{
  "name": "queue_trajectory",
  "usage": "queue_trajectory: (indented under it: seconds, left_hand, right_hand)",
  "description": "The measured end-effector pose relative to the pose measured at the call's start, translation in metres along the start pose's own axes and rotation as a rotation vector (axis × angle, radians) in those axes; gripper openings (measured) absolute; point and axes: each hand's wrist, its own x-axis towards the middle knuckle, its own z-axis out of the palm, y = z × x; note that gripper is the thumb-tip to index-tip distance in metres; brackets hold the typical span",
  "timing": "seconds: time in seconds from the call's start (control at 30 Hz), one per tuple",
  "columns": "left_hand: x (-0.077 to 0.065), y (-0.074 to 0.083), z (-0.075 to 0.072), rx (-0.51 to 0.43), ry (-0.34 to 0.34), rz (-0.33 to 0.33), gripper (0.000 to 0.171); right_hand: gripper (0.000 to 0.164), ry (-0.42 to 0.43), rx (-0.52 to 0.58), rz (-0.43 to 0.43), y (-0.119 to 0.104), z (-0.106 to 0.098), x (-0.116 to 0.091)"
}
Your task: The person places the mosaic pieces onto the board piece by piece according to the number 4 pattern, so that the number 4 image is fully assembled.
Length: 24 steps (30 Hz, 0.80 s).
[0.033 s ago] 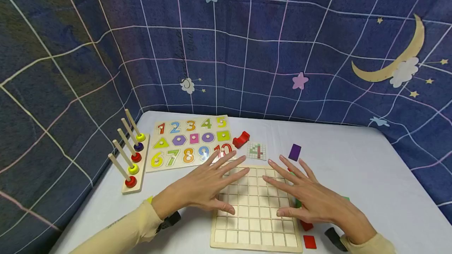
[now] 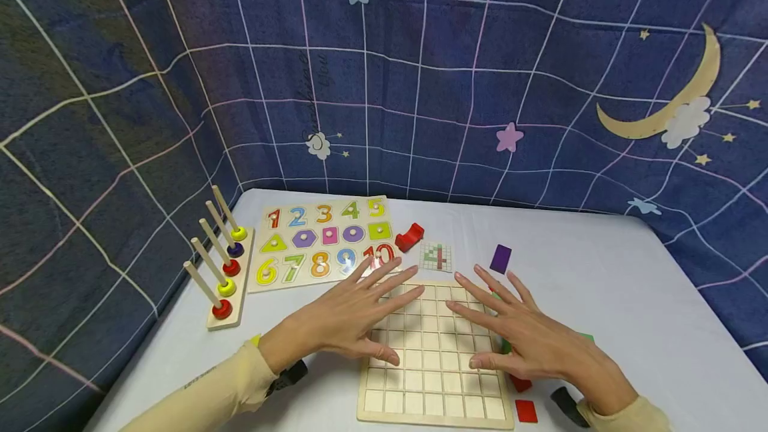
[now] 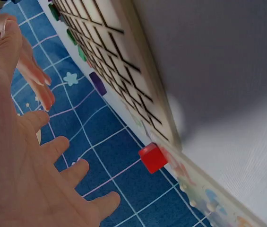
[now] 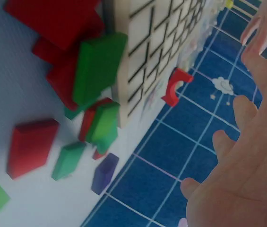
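Both hands hover palm down over a wooden grid board (image 2: 429, 379), fingers spread and holding nothing. The left hand (image 2: 354, 319) is above the board's left side, its thumb pointing inward. Over the right side hangs the right hand (image 2: 528, 339), partly covering a pile of coloured tiles beside the board. In the right wrist view, red tiles (image 4: 33, 147) and green tiles (image 4: 98, 68) lie loosely heaped along the board's edge. A small card (image 2: 436, 257) with a coloured grid pattern lies just beyond the board. The squares in view on the board hold no tiles.
A number and shape puzzle (image 2: 318, 239) lies at the back left, beside a peg stand (image 2: 237, 299) with coloured rings. A red curved block (image 2: 410, 237) sits by the card. A purple tile (image 2: 501, 259) lies further right. A patterned curtain (image 2: 420, 85) hangs behind the table.
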Motion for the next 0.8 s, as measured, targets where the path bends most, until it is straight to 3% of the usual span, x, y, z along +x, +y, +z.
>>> queue_trajectory:
  seconds: [0.23, 0.67, 0.8]
  left_hand:
    - [-0.005, 0.003, 0.004, -0.051, -0.01, -0.01, 0.11]
    - [-0.045, 0.015, 0.021, -0.154, -0.029, -0.078, 0.113]
    - [-0.054, 0.016, 0.026, -0.186, -0.051, -0.13, 0.116]
  right_hand:
    - [0.081, -0.018, 0.105, 0.079, 0.004, -0.005, -0.009]
    - [0.086, -0.037, 0.192, 0.219, 0.042, -0.009, -0.029]
    - [0.088, -0.009, 0.208, 0.222, 0.058, -0.005, -0.039]
